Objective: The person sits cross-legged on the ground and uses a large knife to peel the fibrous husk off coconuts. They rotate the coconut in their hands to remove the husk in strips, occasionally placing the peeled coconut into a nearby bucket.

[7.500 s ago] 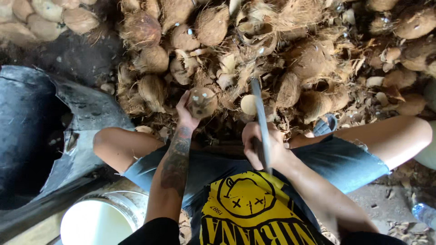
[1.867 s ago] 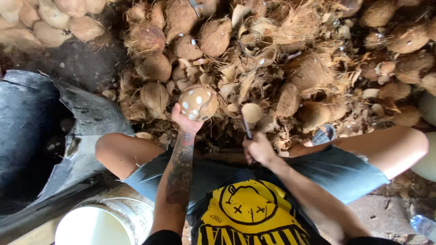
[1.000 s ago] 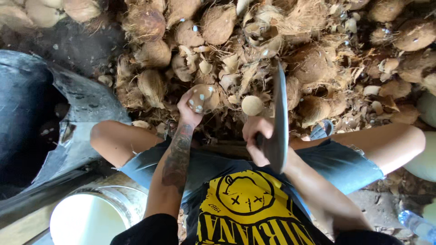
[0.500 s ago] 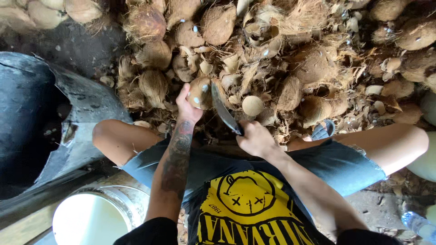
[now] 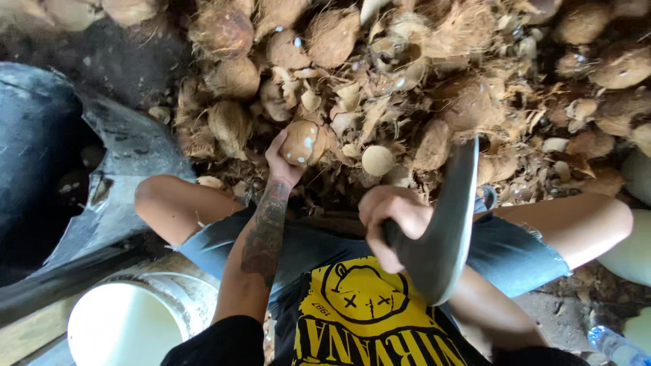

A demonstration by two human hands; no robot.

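Observation:
My left hand (image 5: pixel 283 163) grips a husked brown coconut (image 5: pixel 302 143) with white chipped spots, held out in front of my knees above the pile. My right hand (image 5: pixel 393 220) is closed around the handle of a large curved machete (image 5: pixel 444 224). The blade is raised close to the camera, its tip pointing away toward the pile, to the right of the coconut and apart from it. A small pale peeled coconut (image 5: pixel 377 160) lies on the pile between the two hands.
A heap of brown coconuts and fibrous husk pieces (image 5: pixel 434 74) fills the ground ahead. A dark metal tub (image 5: pixel 61 176) sits at the left, a white bucket (image 5: pixel 125 325) at the lower left, a plastic bottle (image 5: pixel 614 342) at the lower right.
Half a second ago the blade was down against the coconut; now my right hand has lifted the machete up and back toward me. The left hand still holds the coconut in place.

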